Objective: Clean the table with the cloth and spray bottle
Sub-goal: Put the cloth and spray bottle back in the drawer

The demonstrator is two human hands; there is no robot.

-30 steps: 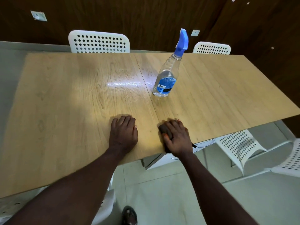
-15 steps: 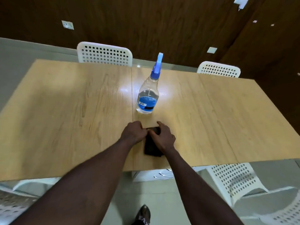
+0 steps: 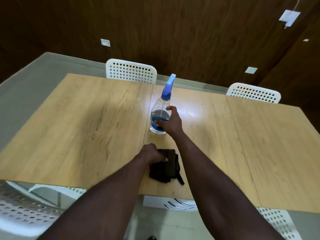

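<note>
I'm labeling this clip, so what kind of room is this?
Probably a dining or meeting room: a long wooden table, white perforated chairs along its sides, and dark wood-panelled walls.

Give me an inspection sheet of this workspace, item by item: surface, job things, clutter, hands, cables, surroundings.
Surface: pale wooden table, with a bright glare patch beside the bottle.
Job's things: spray bottle upright on the table, clear with a blue trigger head; dark cloth bunched near the front edge.
Clutter: nothing seen.
Hands: right hand wraps round the spray bottle; left hand grips the cloth against the table.
Cables: nothing seen.
Surroundings: white perforated chairs round the table; dark wood-panelled wall with socket plates.
</note>
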